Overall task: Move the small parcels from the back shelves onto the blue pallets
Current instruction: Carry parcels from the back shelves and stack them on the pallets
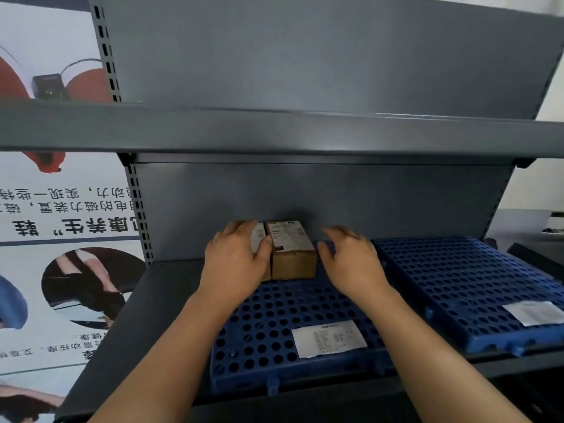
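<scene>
Left hand (236, 254) on parcel (291, 250) — right hand (351, 259) beside.

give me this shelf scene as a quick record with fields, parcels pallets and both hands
left parcel: cardboard, back of left pallet, mostly covered by left hand
right parcel: cardboard, labelled top, touching left parcel
left pallet: blue, perforated, holds both parcels, paper label near front
right pallet: blue, perforated, no parcels, paper label near front
left hand: lies over left parcel, thumb at seam between parcels, grip unclear
right hand: open, beside right parcel, not touching it
</scene>
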### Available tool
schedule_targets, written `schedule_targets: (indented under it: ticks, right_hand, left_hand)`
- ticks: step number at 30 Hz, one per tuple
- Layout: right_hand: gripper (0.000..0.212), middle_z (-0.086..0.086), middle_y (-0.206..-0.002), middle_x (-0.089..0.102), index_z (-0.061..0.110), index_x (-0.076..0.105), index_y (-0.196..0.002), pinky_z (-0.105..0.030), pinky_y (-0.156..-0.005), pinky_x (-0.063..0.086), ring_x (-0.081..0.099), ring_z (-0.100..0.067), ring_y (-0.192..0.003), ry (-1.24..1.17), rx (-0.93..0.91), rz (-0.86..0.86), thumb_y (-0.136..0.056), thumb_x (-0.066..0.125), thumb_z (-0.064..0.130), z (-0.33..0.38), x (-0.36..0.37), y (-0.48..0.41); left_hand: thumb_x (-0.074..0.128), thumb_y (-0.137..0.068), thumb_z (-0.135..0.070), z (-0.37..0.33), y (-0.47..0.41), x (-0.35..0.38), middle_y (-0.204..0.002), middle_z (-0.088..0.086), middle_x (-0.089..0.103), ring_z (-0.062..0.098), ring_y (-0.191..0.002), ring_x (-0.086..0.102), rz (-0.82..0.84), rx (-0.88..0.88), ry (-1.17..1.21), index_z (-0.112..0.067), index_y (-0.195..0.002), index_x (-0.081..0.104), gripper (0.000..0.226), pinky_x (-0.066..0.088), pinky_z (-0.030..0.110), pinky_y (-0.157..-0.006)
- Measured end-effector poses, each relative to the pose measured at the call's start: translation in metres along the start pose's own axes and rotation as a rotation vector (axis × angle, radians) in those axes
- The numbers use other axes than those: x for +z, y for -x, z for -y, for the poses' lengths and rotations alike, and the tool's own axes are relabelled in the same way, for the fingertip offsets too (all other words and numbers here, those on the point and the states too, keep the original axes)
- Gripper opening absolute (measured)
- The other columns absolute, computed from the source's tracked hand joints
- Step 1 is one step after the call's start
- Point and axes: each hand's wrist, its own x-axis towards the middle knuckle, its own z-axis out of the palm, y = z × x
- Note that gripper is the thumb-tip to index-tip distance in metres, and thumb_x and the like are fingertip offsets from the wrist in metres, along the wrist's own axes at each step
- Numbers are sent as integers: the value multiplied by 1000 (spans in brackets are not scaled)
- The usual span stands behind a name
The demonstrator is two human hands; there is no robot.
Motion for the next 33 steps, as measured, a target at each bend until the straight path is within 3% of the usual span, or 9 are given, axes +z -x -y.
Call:
schedule_targets:
  ticks: [9, 12, 25, 33]
  right_hand:
    - [41, -1, -136, 55, 18, 52, -135, -47, -110, 31, 46, -23, -130, 150, 95, -83, -97, 47, 31, -51, -68, 76]
    - [39, -5, -129, 61, 13, 57, -130, -47, -106, 36, 53, -26, -123, 194, 160, -145, -94, 54, 26, -76, -101, 116]
    - [42, 9, -136, 54, 27, 47, -139, -39, -117, 20, 41, -10, -134, 432, 611, -222, -97, 45, 35, -195, -287, 373]
    - [42, 9, -136, 54, 28, 45, -139, -40, -117, 21, 41, -11, -133, 589, 961, -276, -98, 43, 35, -232, -391, 554]
  left_hand:
    - [45, -95, -42, -90, 43, 24, -138, 5, 52, 25, -123, 49, 98, 229, -12, -16, -136, 51, 48, 41, 38, -101]
    - [46, -95, -42, -130, 64, 42, -135, 2, 54, 23, -120, 50, 133, 301, 38, -17, -135, 51, 48, 40, 38, -100]
    - [44, -94, -45, -361, 250, 115, -137, -6, 51, 16, -125, 45, 381, 612, 275, -25, -137, 48, 48, 34, 36, -104]
    - [44, -95, -45, -497, 398, 144, -134, -7, 53, 13, -119, 50, 595, 829, 469, -24, -137, 47, 47, 39, 35, -103]
